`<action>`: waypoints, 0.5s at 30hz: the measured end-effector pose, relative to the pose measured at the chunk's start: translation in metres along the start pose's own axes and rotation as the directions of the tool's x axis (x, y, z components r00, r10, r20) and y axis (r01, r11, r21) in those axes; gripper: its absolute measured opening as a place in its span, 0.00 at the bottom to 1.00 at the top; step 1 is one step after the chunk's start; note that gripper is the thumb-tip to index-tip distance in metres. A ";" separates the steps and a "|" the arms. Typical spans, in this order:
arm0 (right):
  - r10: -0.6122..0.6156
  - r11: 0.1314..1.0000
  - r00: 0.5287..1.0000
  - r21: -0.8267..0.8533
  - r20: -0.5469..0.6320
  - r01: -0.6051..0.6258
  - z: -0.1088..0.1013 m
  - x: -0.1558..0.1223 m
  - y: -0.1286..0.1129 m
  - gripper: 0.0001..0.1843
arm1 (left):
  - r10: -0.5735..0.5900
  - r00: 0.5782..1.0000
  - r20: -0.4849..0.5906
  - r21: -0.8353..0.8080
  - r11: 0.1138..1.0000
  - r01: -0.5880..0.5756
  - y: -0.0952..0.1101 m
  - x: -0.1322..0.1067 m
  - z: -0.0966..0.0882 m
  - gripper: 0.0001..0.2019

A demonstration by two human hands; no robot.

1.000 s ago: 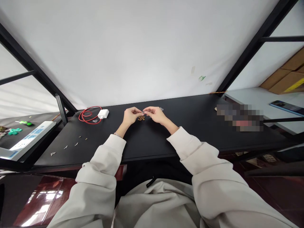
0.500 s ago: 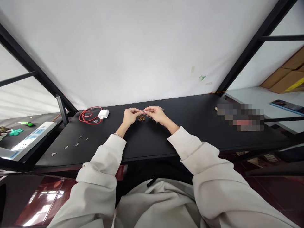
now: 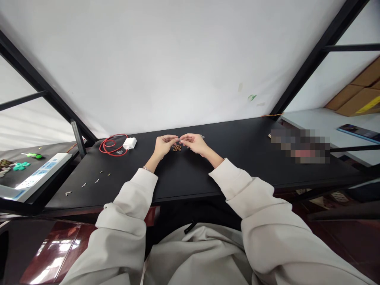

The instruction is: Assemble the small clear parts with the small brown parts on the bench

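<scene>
Head view, hands [image 3: 163, 145] [image 3: 196, 143] still meeting, beads [image 3: 177, 148] unmoved

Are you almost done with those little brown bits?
Done, it seems: the small pale pieces lying in a line on the black table. In hand: a tiny piece pinched between the left hand and right hand. Still waiting: the little pile of brown bits.

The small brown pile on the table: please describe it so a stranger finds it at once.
On the long black table, look between the person's left hand and right hand. Just below their fingertips lies a small heap of brown pieces, unlike the coiled red cable further left.
</scene>
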State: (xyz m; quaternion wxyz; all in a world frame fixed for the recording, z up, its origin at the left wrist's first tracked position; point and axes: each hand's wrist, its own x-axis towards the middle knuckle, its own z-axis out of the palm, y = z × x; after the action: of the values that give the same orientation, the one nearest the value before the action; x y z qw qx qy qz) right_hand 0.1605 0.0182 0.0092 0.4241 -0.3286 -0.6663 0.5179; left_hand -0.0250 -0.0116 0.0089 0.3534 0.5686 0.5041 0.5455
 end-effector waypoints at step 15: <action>-0.075 0.988 0.997 -0.138 -0.006 0.073 -0.002 0.004 0.009 0.07 | -0.035 0.999 0.039 -0.030 0.999 0.036 -0.007 0.002 0.000 0.17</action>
State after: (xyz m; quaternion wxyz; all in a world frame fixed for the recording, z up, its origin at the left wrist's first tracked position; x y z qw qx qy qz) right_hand 0.1606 0.0250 0.0016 0.4232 -0.3350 -0.7097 0.4528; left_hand -0.0270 -0.0078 0.0034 0.3813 0.5646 0.4989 0.5357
